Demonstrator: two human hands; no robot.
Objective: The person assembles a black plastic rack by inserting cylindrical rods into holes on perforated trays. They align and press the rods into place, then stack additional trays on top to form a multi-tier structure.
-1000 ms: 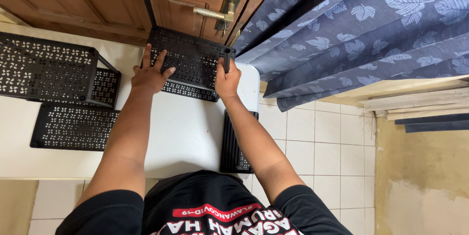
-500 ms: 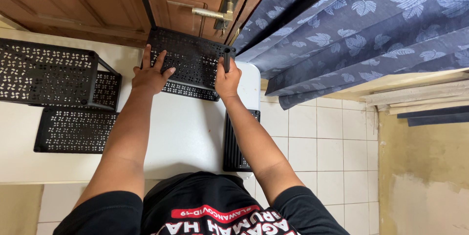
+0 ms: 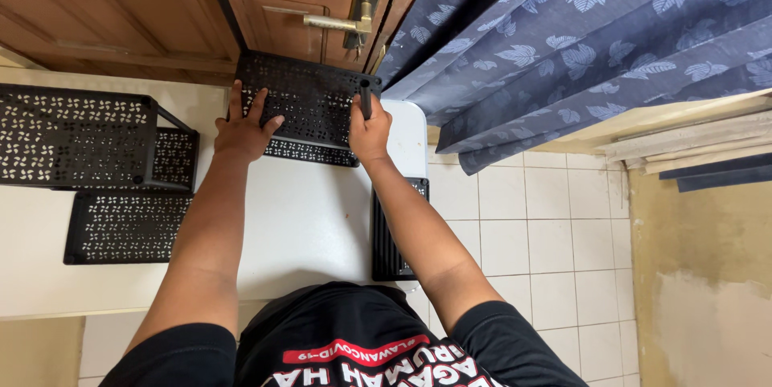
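Note:
A black perforated plastic shelf panel (image 3: 310, 98) stands on a second panel (image 3: 310, 151) at the far edge of the white table (image 3: 297, 218). My left hand (image 3: 244, 127) lies flat on the upper panel's left side, fingers spread. At the panel's right corner my right hand (image 3: 367, 131) is closed around a short black tube post (image 3: 366, 100). A longer black post (image 3: 223, 5) rises from the panel's far left corner.
A stacked black shelf unit (image 3: 76, 138) and a flat panel (image 3: 125, 226) lie at the table's left. Another black panel (image 3: 386, 234) leans against the table's right side. A wooden door with a brass handle (image 3: 334, 24) and a blue leaf-pattern curtain (image 3: 579, 33) are beyond; white tiled floor lies to the right.
The view has shifted slightly; both hands stay on the panel, and my right hand with the post has edged a little toward the left.

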